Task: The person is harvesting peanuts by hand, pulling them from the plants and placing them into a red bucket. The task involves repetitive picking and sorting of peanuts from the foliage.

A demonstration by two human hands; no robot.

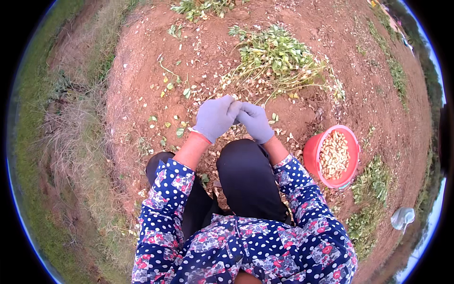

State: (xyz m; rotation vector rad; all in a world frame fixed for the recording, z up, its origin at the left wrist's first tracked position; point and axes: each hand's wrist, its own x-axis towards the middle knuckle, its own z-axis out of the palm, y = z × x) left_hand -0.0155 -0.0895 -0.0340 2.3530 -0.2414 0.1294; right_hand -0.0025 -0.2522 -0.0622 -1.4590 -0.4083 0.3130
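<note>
My left hand point(216, 117) and my right hand point(254, 122) wear grey-lilac work gloves and meet above my knees. Both have curled fingers, with thumbs and fingertips touching. A small pale piece, perhaps a peanut pod point(234, 97), shows at the left fingertips; whether it is gripped or lies behind them is unclear. The gloves hide whatever is between the fingers. Just beyond the hands lies a heap of uprooted peanut plants point(278, 56), leaves pointing away and stems towards me. To the right, a red plastic bucket point(312, 154) tilts slightly and holds many peanut pods point(334, 156).
Reddish soil point(142, 71) with scattered leaves and pale bits surrounds me. Another plant pile point(204, 7) lies at the far edge; more cut plants point(372, 181) lie right of the bucket. A clear plastic bag point(403, 217) is farther right. Dry grass point(81, 142) borders the left.
</note>
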